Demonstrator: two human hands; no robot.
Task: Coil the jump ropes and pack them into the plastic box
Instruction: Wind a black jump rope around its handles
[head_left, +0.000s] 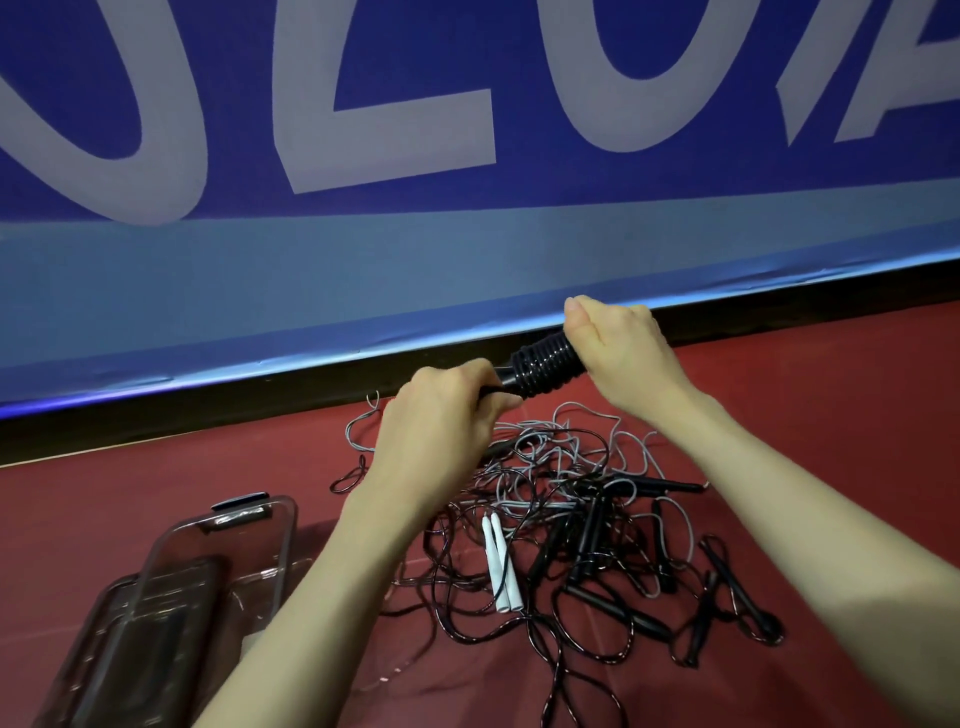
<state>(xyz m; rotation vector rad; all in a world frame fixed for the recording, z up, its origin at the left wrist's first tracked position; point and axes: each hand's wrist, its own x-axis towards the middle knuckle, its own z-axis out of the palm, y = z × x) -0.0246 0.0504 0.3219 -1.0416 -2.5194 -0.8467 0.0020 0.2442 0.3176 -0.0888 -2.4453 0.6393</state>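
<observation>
Both hands up over the floor w/ one black rope (543, 366) wound tight round its handles. Right hand (621, 345) grips the upper-right end, fingers curled round it; left hand (441, 415) pinches the lower-left end, prob. the cord tail. Bundle's long axis runs lower-left to upper-right btwn them. Box (223, 551) sits low left, nearer the left hand, lid (124, 639) leaning at it. Loose pile (582, 530) of ropes underneath, white handles (500, 564) in it. Next, likely: tuck tail, swing bundle down-left to box.

Both forearms reach forward, left hand (441, 410) and right hand (618, 348) raised close together, fingers curled.
</observation>
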